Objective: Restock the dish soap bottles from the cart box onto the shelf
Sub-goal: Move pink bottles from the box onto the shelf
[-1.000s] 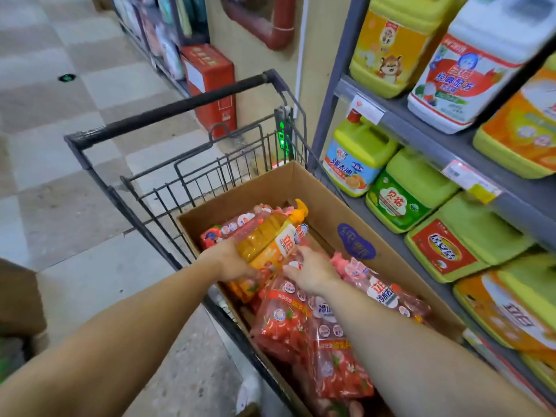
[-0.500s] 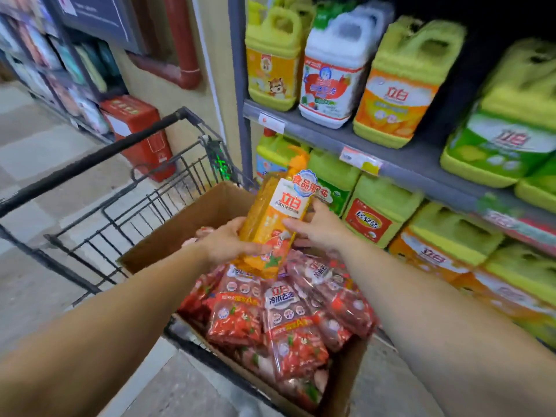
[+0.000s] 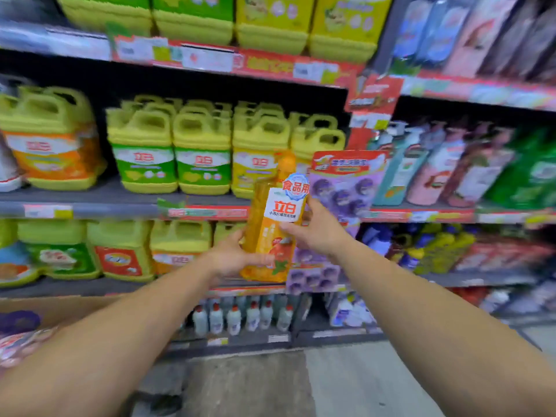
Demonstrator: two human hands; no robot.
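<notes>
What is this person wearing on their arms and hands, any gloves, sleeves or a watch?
Nothing shows on them. The left hand and right hand are bare, with no gloves and no rings that can be made out. Both forearms are uncovered right to the frame's edge: no sleeves, watch or wristband in view.

At centre frame, a translucent orange plastic dish soap bottle (image 3: 272, 227) is showing a white label with red characters and a blue-and-white round seal. Behind it, yellow-green plastic handled jugs (image 3: 201, 152) are wearing green, orange and yellow label bands. Red price strips (image 3: 210, 212) are edging the grey metal shelf (image 3: 99, 198). At lower left, a brown cardboard box (image 3: 45, 308) is showing a purple oval mark.
</notes>
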